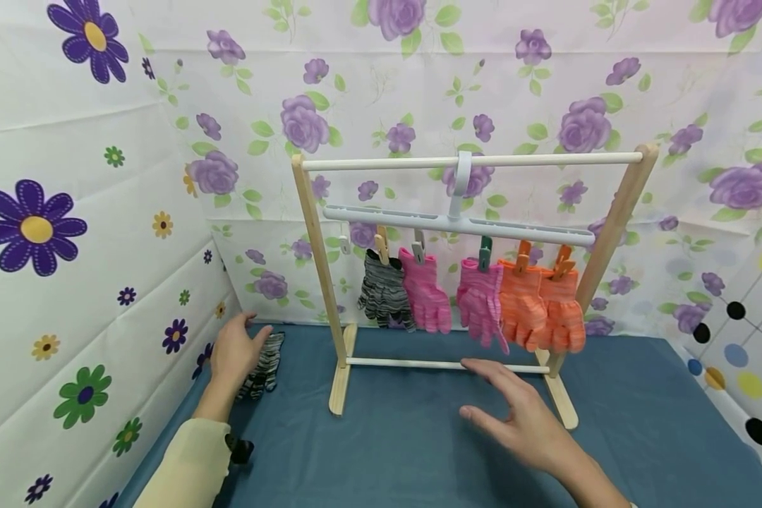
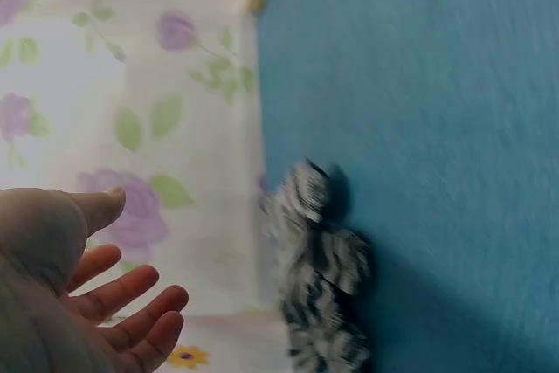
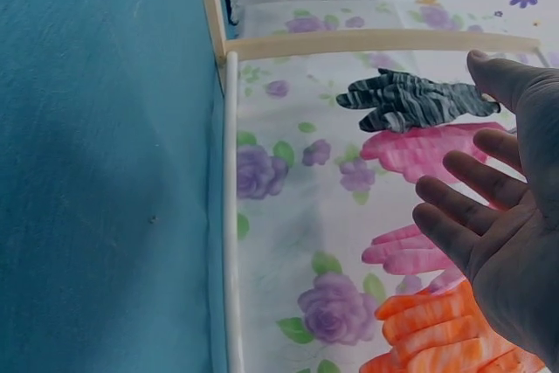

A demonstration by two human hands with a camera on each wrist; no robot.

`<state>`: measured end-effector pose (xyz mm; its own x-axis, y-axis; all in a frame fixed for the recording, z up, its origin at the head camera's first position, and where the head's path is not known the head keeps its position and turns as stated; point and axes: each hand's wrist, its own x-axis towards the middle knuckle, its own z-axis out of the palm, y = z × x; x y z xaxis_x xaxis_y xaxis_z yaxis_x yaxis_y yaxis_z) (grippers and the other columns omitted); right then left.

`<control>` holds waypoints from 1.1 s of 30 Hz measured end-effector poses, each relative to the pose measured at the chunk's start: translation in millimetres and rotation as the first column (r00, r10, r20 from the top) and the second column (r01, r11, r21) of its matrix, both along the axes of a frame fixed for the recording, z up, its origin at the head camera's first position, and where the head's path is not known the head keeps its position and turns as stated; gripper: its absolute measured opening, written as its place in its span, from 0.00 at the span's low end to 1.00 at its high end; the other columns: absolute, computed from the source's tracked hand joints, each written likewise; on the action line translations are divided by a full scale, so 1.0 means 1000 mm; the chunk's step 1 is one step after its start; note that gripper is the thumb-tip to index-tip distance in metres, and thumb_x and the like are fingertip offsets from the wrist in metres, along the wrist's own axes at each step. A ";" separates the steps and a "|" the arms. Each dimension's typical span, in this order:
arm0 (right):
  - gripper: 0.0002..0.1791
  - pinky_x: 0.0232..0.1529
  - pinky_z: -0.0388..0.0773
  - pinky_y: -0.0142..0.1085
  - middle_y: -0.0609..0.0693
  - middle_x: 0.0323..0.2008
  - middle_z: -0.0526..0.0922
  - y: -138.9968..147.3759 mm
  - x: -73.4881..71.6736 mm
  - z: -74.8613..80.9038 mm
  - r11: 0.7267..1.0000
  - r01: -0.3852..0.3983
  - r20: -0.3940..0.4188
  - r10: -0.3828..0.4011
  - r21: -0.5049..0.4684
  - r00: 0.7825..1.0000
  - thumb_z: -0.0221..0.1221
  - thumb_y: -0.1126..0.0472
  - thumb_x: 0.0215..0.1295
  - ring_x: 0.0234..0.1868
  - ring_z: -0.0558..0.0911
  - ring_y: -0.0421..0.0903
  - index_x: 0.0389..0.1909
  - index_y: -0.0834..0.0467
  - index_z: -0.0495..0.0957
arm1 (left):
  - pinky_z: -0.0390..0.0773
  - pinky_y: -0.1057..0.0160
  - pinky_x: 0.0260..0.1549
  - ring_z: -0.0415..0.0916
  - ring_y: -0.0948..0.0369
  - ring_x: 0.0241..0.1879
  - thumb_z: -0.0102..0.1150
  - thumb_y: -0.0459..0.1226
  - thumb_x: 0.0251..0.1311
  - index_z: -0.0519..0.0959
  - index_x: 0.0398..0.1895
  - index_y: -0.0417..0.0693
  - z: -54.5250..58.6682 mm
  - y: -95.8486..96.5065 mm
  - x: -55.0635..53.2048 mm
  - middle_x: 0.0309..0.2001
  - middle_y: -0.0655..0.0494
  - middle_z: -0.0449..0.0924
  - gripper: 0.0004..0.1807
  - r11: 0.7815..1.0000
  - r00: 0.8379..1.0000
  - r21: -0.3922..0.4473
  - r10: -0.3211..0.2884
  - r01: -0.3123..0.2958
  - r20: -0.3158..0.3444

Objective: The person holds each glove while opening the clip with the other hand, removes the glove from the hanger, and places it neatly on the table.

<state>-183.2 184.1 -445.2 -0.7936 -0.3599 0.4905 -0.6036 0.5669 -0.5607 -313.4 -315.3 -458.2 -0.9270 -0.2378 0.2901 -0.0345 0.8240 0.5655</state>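
Observation:
On the left of the blue table lies a black-and-grey knit glove (image 1: pixel 268 363), crumpled; my left hand (image 1: pixel 238 351) hovers beside and partly over it, fingers loosely spread. In the left wrist view that hand (image 2: pixel 105 277) is apart from the glove (image 2: pixel 323 277) and holds nothing. My right hand (image 1: pixel 521 420) is in front of the rack, fingers extended and thumb apart, also without anything in it. From a pale hanger (image 1: pixel 406 218) hang a black-and-grey glove (image 1: pixel 384 291), two pink gloves (image 1: pixel 427 293) and two orange gloves (image 1: pixel 564 314), pinned by clothespins (image 1: pixel 485 254).
A wooden rack (image 1: pixel 319 261) stands on the table (image 1: pixel 413 451) and carries the hanger on its white top bar (image 1: pixel 381 164). Its lower bar (image 1: pixel 406 363) runs near the table. An unused white clip (image 1: pixel 345 243) hangs at the hanger's left end. Flowered cloth walls (image 1: pixel 101 310) enclose the back and left.

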 end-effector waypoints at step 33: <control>0.39 0.61 0.79 0.56 0.43 0.72 0.73 -0.021 -0.016 0.044 0.997 -0.074 -0.074 0.073 -0.018 0.995 0.72 0.52 0.70 0.70 0.76 0.48 0.79 0.41 0.67 | 0.83 0.43 0.47 0.85 0.46 0.49 0.73 0.39 0.69 0.81 0.65 0.45 0.063 0.099 0.068 0.55 0.45 0.84 0.24 0.952 0.902 0.129 -0.211 0.277 -0.377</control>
<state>-199.1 163.3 -401.3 -0.7272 -0.4051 0.5541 -0.6829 0.5082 -0.5247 -245.5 -216.1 -395.0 -0.8055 -0.0950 0.5850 0.3845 0.6674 0.6378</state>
